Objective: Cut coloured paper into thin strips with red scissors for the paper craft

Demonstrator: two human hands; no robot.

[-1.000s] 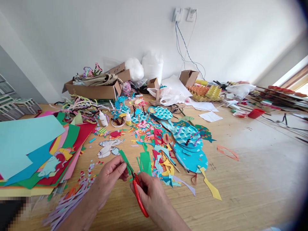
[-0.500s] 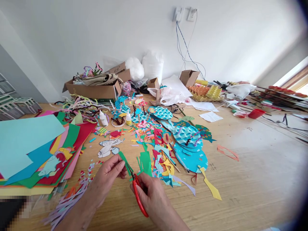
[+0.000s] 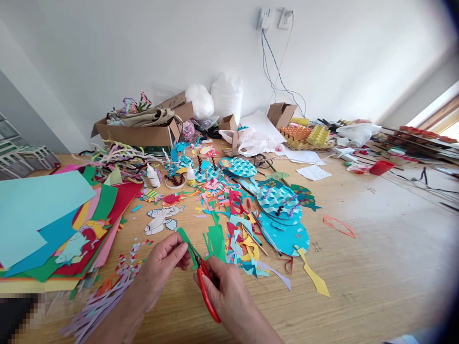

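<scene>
Pinching a narrow green strip (image 3: 183, 235) between thumb and fingers, the left hand (image 3: 163, 258) shows in the head view nearly closed. The right hand (image 3: 231, 289), curled around the red-handled scissors (image 3: 207, 296), has their blades pointing away and leftward to the strip, whose long axis runs roughly along them. The strip lies ahead-left of the right hand, nearer the left. Just beyond the right hand sits green paper (image 3: 216, 242); how wide the blades part, I cannot tell.
</scene>
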